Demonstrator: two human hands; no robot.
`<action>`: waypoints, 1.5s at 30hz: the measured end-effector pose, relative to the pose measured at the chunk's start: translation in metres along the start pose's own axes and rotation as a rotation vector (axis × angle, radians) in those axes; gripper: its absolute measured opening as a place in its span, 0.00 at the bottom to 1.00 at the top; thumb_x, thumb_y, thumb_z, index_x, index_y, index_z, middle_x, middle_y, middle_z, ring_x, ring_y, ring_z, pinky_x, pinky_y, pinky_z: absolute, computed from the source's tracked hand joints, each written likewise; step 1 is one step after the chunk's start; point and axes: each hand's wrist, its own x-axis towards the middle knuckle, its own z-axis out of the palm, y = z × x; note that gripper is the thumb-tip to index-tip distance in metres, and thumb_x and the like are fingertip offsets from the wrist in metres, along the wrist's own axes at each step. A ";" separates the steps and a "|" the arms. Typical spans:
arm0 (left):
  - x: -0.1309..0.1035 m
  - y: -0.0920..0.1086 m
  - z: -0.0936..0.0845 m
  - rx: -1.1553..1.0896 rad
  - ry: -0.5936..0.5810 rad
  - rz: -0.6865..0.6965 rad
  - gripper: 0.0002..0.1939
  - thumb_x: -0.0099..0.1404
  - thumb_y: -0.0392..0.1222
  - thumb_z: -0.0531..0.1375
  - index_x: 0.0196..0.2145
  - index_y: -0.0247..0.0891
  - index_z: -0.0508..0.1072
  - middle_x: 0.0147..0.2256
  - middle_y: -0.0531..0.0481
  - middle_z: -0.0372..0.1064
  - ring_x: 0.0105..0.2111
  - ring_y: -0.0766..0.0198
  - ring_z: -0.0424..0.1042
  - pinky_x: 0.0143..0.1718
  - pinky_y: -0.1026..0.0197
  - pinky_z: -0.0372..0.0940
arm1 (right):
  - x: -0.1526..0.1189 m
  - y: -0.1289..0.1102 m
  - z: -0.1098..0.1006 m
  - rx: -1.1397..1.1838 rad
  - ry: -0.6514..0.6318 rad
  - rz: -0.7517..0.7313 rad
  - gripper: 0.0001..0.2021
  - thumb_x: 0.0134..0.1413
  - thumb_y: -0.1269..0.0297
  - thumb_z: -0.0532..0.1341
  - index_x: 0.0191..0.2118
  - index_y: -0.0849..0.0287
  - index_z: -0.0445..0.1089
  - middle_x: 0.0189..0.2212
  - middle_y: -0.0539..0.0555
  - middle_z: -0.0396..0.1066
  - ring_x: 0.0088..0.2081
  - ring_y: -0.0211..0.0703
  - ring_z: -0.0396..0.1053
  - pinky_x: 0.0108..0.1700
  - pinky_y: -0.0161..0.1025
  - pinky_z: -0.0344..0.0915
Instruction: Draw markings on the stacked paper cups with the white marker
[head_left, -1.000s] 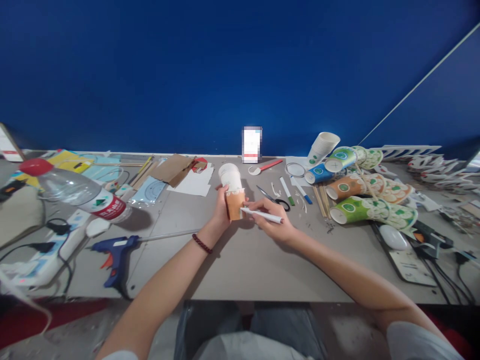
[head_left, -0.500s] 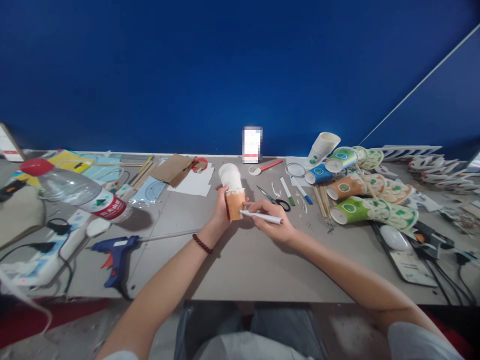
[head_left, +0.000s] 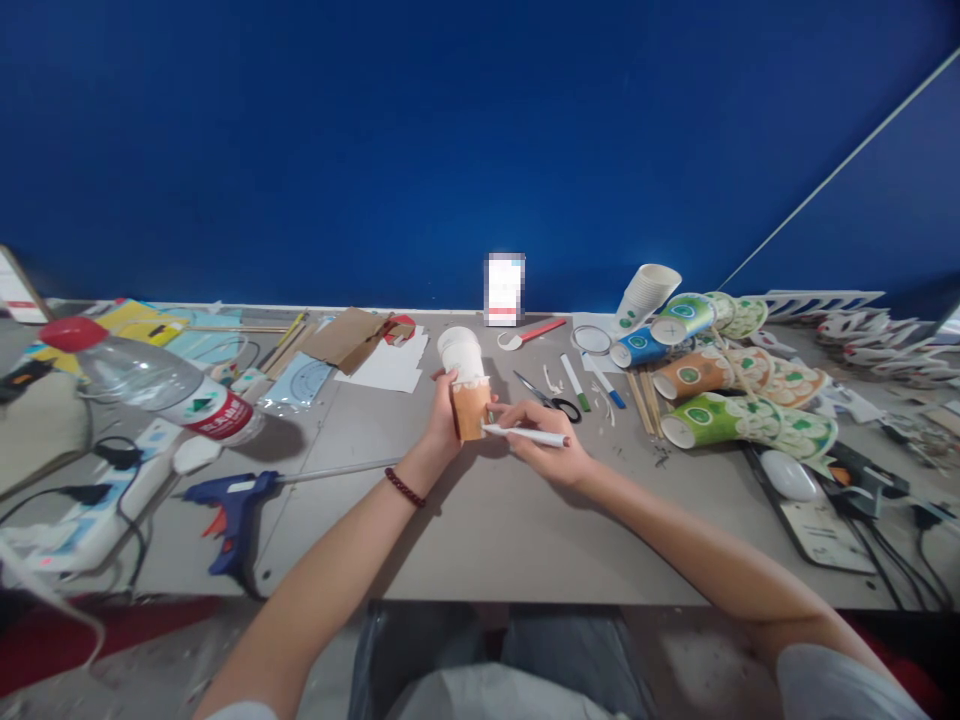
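My left hand (head_left: 442,420) is wrapped round the left side of a paper cup piece with an orange-brown lower part (head_left: 472,412) and a white upper part (head_left: 460,352). It is held tilted above the table, and part of it is hidden by the fingers. In my right hand (head_left: 551,440) I grip a white marker (head_left: 536,435) with a reddish end. Its tip is at the right edge of the orange-brown part; whether it touches cannot be made out. Just beyond my right hand lie black-handled scissors (head_left: 564,408) and a green-ended marker (head_left: 576,384).
Several patterned paper cups (head_left: 712,420) lie at the right, beside a white cup stack (head_left: 649,295). A blue glue gun (head_left: 236,510), a water bottle (head_left: 172,390) and a power strip (head_left: 112,510) occupy the left. A phone (head_left: 504,290) leans against the blue wall.
The marker and my right hand have shifted very slightly to the right. My left hand and the cup piece stay almost where they were.
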 end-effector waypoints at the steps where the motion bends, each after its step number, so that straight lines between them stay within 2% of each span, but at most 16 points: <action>1: 0.000 0.000 0.000 0.001 -0.004 -0.008 0.22 0.61 0.56 0.54 0.33 0.33 0.75 0.23 0.45 0.74 0.22 0.58 0.73 0.24 0.59 0.67 | 0.000 0.001 0.001 0.011 0.024 0.003 0.03 0.56 0.65 0.61 0.38 0.54 0.68 0.37 0.57 0.80 0.56 0.57 0.74 0.45 0.47 0.74; 4: -0.001 0.001 0.001 -0.003 0.003 -0.016 0.21 0.61 0.56 0.54 0.33 0.33 0.75 0.23 0.45 0.74 0.22 0.58 0.74 0.24 0.59 0.67 | 0.000 0.002 0.001 0.030 0.047 -0.007 0.04 0.56 0.65 0.60 0.39 0.54 0.68 0.41 0.58 0.79 0.56 0.55 0.74 0.46 0.47 0.74; 6: -0.001 0.001 0.001 -0.005 0.021 -0.006 0.21 0.60 0.56 0.55 0.34 0.34 0.75 0.23 0.45 0.74 0.22 0.58 0.74 0.24 0.60 0.67 | 0.000 0.001 0.000 0.008 0.001 -0.020 0.01 0.55 0.66 0.60 0.34 0.54 0.68 0.34 0.56 0.79 0.57 0.58 0.73 0.47 0.48 0.74; 8: -0.001 0.001 0.001 0.004 0.034 -0.002 0.21 0.60 0.56 0.55 0.34 0.34 0.75 0.23 0.46 0.74 0.22 0.58 0.74 0.24 0.60 0.66 | 0.000 -0.001 -0.001 -0.019 -0.041 -0.033 0.02 0.53 0.68 0.60 0.30 0.54 0.67 0.28 0.55 0.77 0.58 0.61 0.71 0.47 0.49 0.73; 10: -0.001 0.001 0.001 0.015 0.037 -0.003 0.21 0.60 0.56 0.55 0.34 0.34 0.75 0.23 0.45 0.74 0.22 0.58 0.73 0.24 0.59 0.66 | 0.000 -0.002 -0.002 -0.018 -0.047 -0.035 0.02 0.52 0.68 0.60 0.30 0.55 0.68 0.27 0.54 0.76 0.58 0.62 0.71 0.47 0.49 0.73; 12: -0.001 0.001 0.001 0.013 0.033 -0.002 0.21 0.60 0.56 0.54 0.34 0.34 0.75 0.23 0.45 0.74 0.22 0.58 0.74 0.25 0.59 0.66 | 0.000 -0.001 -0.002 0.016 -0.017 -0.014 0.00 0.54 0.66 0.61 0.33 0.55 0.68 0.29 0.55 0.78 0.57 0.60 0.73 0.47 0.49 0.74; 17: -0.003 0.002 0.003 0.012 0.011 -0.016 0.22 0.61 0.55 0.53 0.34 0.33 0.76 0.23 0.44 0.74 0.23 0.57 0.73 0.25 0.59 0.67 | 0.000 0.005 0.002 0.078 0.066 0.017 0.05 0.59 0.61 0.61 0.39 0.54 0.68 0.41 0.59 0.79 0.56 0.54 0.74 0.48 0.47 0.75; 25: -0.003 0.001 0.004 0.034 0.022 0.008 0.22 0.63 0.55 0.52 0.30 0.34 0.75 0.22 0.45 0.74 0.22 0.60 0.73 0.26 0.60 0.67 | 0.000 -0.002 -0.003 0.026 -0.038 -0.059 0.02 0.55 0.66 0.61 0.32 0.55 0.68 0.29 0.55 0.76 0.57 0.62 0.72 0.50 0.52 0.73; 31: -0.002 0.002 0.002 0.015 0.011 -0.017 0.22 0.62 0.55 0.52 0.31 0.33 0.75 0.23 0.44 0.74 0.23 0.58 0.74 0.24 0.60 0.67 | 0.000 0.004 0.001 0.084 0.061 -0.009 0.04 0.58 0.64 0.60 0.39 0.55 0.68 0.41 0.59 0.79 0.55 0.57 0.74 0.48 0.50 0.74; 34: -0.001 0.001 0.001 0.020 0.019 -0.004 0.22 0.62 0.55 0.53 0.31 0.33 0.75 0.23 0.44 0.74 0.22 0.58 0.74 0.24 0.60 0.67 | 0.000 0.002 0.000 0.066 0.012 -0.024 0.00 0.55 0.67 0.60 0.34 0.55 0.67 0.34 0.56 0.78 0.56 0.59 0.73 0.49 0.50 0.73; 36: -0.001 0.001 0.001 0.029 0.025 0.002 0.22 0.62 0.56 0.53 0.31 0.33 0.75 0.23 0.45 0.74 0.22 0.59 0.73 0.24 0.60 0.66 | 0.000 -0.001 -0.002 0.042 -0.039 -0.029 0.03 0.53 0.69 0.59 0.30 0.55 0.67 0.27 0.54 0.75 0.57 0.62 0.72 0.48 0.50 0.72; 39: -0.001 0.001 0.001 0.025 0.025 0.005 0.22 0.61 0.56 0.53 0.31 0.33 0.75 0.23 0.45 0.74 0.22 0.58 0.73 0.24 0.60 0.66 | 0.001 -0.002 -0.002 0.057 -0.039 -0.023 0.03 0.52 0.70 0.59 0.30 0.55 0.67 0.26 0.53 0.74 0.57 0.61 0.72 0.50 0.49 0.72; 45: -0.003 0.002 0.004 0.008 0.019 -0.012 0.22 0.62 0.55 0.52 0.32 0.32 0.75 0.23 0.44 0.74 0.22 0.58 0.73 0.25 0.60 0.67 | 0.001 0.001 0.001 0.079 0.056 0.033 0.03 0.55 0.67 0.60 0.37 0.54 0.68 0.37 0.58 0.79 0.56 0.58 0.73 0.48 0.50 0.73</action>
